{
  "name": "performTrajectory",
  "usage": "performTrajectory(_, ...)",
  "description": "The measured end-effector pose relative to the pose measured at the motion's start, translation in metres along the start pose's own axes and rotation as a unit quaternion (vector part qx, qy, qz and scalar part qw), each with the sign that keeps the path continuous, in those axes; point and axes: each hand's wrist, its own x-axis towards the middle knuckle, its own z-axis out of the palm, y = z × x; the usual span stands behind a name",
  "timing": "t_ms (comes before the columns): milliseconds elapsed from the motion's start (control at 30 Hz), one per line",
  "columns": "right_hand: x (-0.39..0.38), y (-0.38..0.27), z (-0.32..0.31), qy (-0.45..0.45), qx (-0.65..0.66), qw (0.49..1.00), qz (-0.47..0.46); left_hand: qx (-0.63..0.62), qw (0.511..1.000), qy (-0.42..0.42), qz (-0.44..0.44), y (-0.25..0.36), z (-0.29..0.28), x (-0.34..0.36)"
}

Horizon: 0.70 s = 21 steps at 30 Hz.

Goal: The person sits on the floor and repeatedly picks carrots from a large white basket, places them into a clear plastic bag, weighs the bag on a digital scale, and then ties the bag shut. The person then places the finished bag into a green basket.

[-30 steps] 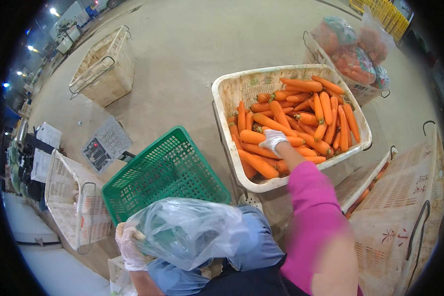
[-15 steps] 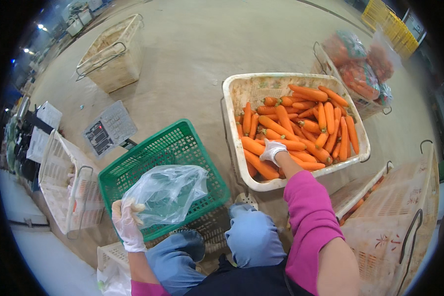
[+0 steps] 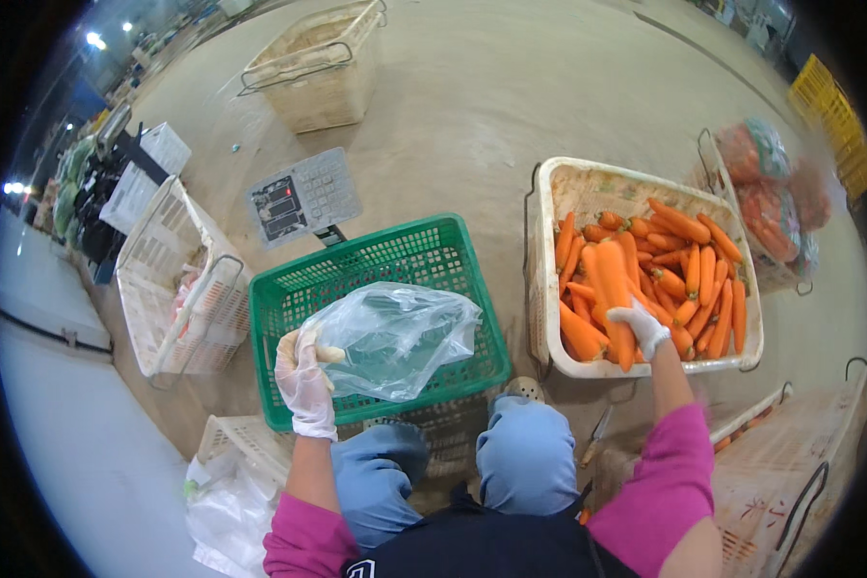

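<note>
Left hand [image 3: 304, 380] grips clear plastic bag [image 3: 395, 337] over green basket [image 3: 376, 262]; right hand [image 3: 640, 328] closed around carrots [image 3: 609, 289] above white crate [image 3: 588, 183].

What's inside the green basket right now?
The green basket shows only its own mesh floor. The clear plastic bag, held by the left hand, hangs over its middle and near side, so that part of the floor shows only dimly.

A produce packing floor: bare concrete, crates of carrots [image 3: 645, 279], stacked baskets [image 3: 313, 63], a weighing scale [image 3: 303, 197].
</note>
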Motion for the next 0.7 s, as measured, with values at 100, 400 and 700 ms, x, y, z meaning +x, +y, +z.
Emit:
performTrajectory(100, -0.047, -0.028, 0.022, -0.097, 0.145, 0.977, -0.12, 0.021, 1.0, 0.019, -0.007, 0.009, 0.004, -0.002)
performTrajectory(400, -0.102, -0.059, 0.203, -0.385, 0.124, 0.914, 0.03, -0.097, 0.992, 0.081, 0.027, 0.022, 0.019, -0.004)
performTrajectory(700, -0.057, -0.053, 0.27, -0.381, 0.284, 0.862, 0.176, 0.189, 0.818, -0.179, 0.514, 0.027, 0.016, -0.044)
